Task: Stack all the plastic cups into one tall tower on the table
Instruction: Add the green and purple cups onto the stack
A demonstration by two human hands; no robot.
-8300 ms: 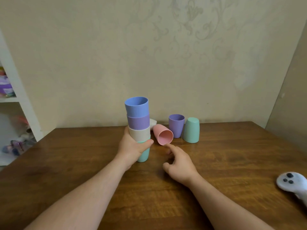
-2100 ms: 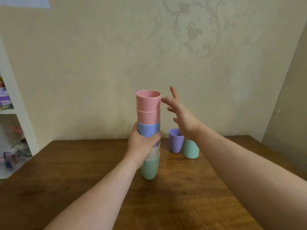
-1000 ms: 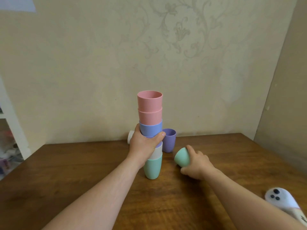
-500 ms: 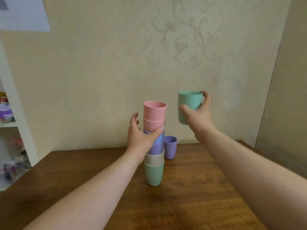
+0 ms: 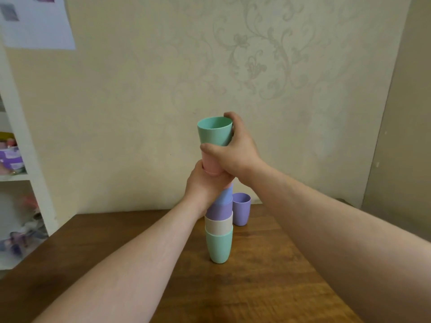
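A tower of nested cups (image 5: pixel 219 226) stands on the wooden table (image 5: pixel 256 276): green at the bottom, then white, purple, blue and pink. On top sits a green cup (image 5: pixel 215 131), mouth up, held by my right hand (image 5: pixel 233 155), whose thumb crosses the front just below it. My left hand (image 5: pixel 205 184) wraps the tower's middle, covering part of the pink and blue cups. A lone purple cup (image 5: pixel 241 209) stands upright just behind and right of the tower.
The patterned wall rises close behind the table. White shelves (image 5: pixel 16 173) with toys stand at the left. A paper sheet (image 5: pixel 37 22) hangs on the wall at upper left. The table's left edge runs diagonally near the shelves.
My right hand has brought the green cup from the air at the right onto the top of the tower. My left hand has slid up the tower.
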